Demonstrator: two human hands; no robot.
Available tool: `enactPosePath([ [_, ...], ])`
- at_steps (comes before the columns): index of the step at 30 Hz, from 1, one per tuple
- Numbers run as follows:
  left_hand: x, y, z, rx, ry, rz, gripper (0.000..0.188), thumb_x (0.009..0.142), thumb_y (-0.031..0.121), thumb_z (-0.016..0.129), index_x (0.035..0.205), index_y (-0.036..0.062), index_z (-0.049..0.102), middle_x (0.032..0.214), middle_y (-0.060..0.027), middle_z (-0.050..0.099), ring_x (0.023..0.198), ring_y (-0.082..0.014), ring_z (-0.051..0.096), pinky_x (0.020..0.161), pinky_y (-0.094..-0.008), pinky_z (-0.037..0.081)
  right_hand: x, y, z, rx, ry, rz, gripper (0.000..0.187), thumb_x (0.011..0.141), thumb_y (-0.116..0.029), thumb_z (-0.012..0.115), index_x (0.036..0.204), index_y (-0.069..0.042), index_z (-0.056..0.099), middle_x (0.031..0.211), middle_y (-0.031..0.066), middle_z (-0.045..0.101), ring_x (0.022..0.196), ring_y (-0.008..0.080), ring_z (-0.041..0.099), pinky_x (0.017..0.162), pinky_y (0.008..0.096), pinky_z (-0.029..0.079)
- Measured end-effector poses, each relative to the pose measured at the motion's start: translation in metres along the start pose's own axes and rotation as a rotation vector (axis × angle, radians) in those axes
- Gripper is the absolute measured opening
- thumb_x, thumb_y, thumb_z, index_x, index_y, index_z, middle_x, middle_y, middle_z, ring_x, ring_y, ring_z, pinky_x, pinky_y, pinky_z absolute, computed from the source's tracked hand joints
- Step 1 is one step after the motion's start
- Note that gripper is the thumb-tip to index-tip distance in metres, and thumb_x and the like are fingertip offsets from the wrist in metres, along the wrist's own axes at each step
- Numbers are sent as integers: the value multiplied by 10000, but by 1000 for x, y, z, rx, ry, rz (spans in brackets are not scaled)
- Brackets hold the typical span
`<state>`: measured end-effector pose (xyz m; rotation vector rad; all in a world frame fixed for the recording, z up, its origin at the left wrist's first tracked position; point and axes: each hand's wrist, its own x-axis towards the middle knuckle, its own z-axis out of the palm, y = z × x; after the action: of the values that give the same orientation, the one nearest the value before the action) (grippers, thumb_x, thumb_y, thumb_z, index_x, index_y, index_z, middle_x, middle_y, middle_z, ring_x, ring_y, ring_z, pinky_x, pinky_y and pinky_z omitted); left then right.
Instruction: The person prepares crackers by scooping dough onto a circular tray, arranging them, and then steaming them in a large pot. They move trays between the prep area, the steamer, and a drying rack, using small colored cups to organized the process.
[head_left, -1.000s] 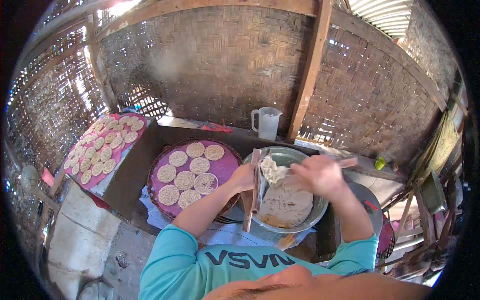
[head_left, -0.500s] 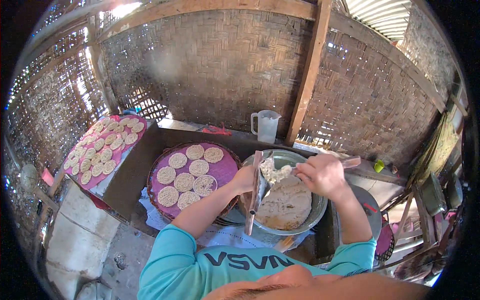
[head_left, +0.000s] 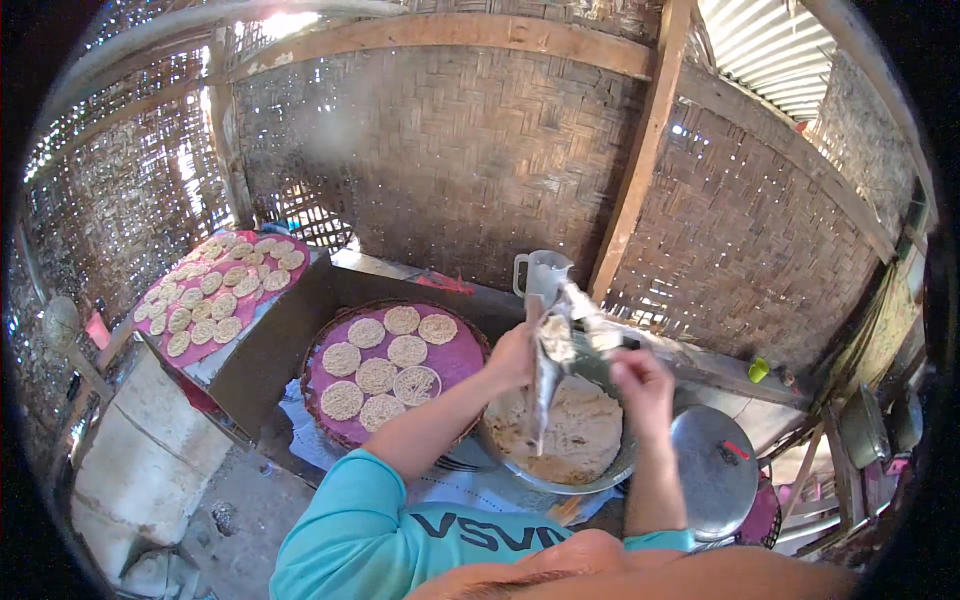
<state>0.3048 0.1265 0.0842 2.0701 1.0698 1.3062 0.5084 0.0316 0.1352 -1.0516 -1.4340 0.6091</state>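
Left hand [head_left: 514, 358] clasps wooden tool [head_left: 541, 405]; right hand [head_left: 645, 385] blurred, grip can't tell. Overtipping could spill dough [head_left: 557, 341].

Left forearm [head_left: 440, 418] points toward two o'clock, left hand [head_left: 514, 357] gripping; right forearm [head_left: 655, 480] toward twelve, right hand [head_left: 645, 386] blurred.

daylight piercing woven wall [head_left: 120, 220]; fisheye rim black

The right hand [head_left: 648, 384] is too blurred to tell what its fingers [head_left: 628, 367] hold, if anything.
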Motion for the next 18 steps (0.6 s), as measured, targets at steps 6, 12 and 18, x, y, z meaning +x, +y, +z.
enactPosePath([
  [6, 9, 7, -26, 121, -55, -74, 448, 709, 266, 684, 1071, 47, 538, 1000, -87, 615, 919, -190, 595, 801, -311, 463, -32, 43, -8, -97, 122, -19, 155, 746, -95, 680, 853, 4, 629, 768, 40, 627, 666, 70, 549, 598, 221, 444],
  [12, 3, 2, 4, -706, 92, -210, 254, 861, 144, 456, 1028, -15, 561, 880, -97, 609, 782, -214, 599, 732, -342, 473, -13, 27, 31, -403, 315, -391, 162, 679, -94, 724, 779, -14, 624, 722, 102, 635, 569, 173, 598, 542, 270, 478],
  [18, 14, -76, -2, -1293, -36, -468, 232, 854, 103, 429, 1004, 4, 576, 903, -81, 608, 802, -182, 594, 733, -322, 475, -41, 35, 23, -287, 87, -357, 156, 684, -96, 717, 786, -19, 627, 666, 96, 621, 546, 171, 589, 534, 262, 475],
])
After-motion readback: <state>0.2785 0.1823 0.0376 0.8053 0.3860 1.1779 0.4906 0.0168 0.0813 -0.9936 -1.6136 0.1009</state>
